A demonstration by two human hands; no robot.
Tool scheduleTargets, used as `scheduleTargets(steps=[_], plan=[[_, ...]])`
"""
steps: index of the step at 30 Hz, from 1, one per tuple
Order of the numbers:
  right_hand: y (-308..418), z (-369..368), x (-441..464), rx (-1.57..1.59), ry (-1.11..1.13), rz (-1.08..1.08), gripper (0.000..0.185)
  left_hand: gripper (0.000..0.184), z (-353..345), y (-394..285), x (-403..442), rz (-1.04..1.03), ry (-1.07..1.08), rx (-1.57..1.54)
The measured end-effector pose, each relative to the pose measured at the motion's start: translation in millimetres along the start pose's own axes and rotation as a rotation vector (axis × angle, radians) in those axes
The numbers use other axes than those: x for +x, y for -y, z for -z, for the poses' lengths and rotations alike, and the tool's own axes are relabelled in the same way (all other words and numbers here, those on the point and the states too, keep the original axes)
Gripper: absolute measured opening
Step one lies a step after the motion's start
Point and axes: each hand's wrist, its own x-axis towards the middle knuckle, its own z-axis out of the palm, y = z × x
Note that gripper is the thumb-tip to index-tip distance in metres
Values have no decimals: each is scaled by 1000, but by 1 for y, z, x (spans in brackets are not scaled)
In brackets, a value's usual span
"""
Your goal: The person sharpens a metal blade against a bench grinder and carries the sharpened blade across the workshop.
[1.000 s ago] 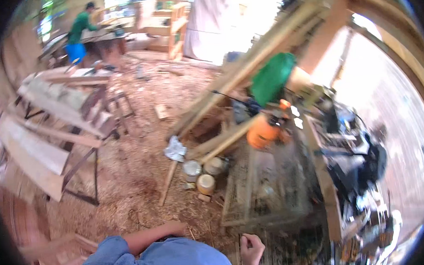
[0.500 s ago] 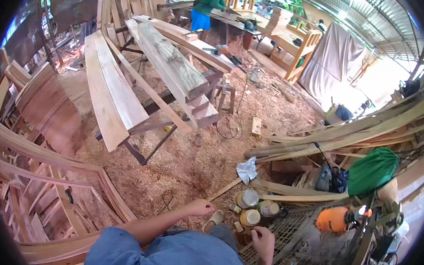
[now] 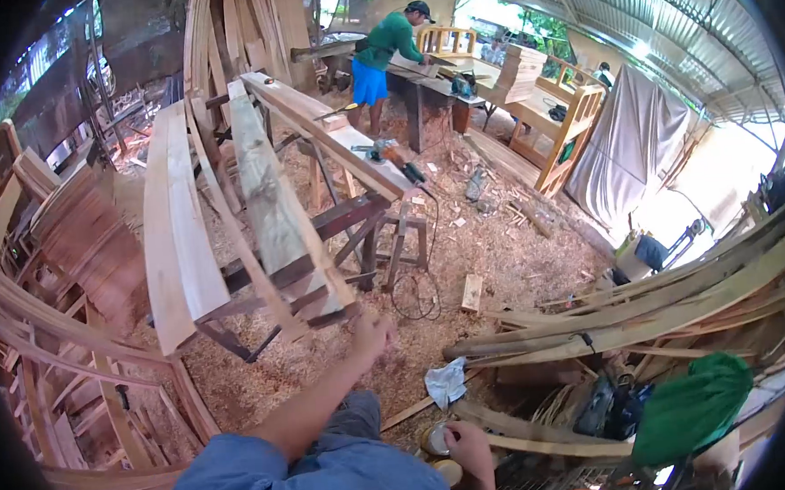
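Observation:
My left hand [image 3: 373,331] is stretched forward just short of the near end of a thick wooden plank [image 3: 268,190]. Its fingers look loosely apart, a little blurred, with nothing seen in them. Low on the right, my right hand [image 3: 470,447] has its fingers curled; whatever they hold, if anything, is hidden. Beside those fingers stands a jar with a pale lid [image 3: 437,439], partly covered by the hand. Two long pale boards [image 3: 189,230] and a narrow strip [image 3: 239,232] lie left of the plank on a dark trestle [image 3: 341,217].
A corded power tool [image 3: 394,155] rests on a board at the trestle's far side. Wood shavings cover the floor. Curved timber [image 3: 181,393] stands at left, stacked boards [image 3: 648,310] at right. A white rag [image 3: 446,383] and green cloth [image 3: 694,406] lie nearby. A person in green [image 3: 392,43] works beyond.
The view has tilted up and moved closer to the trestle. My left hand has reached forward to the plank's near end. The right hand stays low, now beside the jar lid.

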Motion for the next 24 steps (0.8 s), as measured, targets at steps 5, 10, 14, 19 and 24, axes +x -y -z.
scheduleTargets(steps=[5, 10, 14, 19, 24], plan=[[-12, 8, 108, 152, 116, -70, 26, 44, -9, -65, 230, -365, -738, 101], [-65, 23, 232, 182, 23, -252, 30, 40, 36, -133, 446, -471, -1021, -286], [-123, 44, 335, 400, -120, -572, 28, 39, 96, -124, 621, -206, -974, 14], [-171, 82, 428, 450, -103, -679, 16, 49, 143, -81, 714, 200, -907, 376], [-194, 112, 507, 400, -14, -677, 19, 69, 148, -48, 766, 204, -888, 504]])
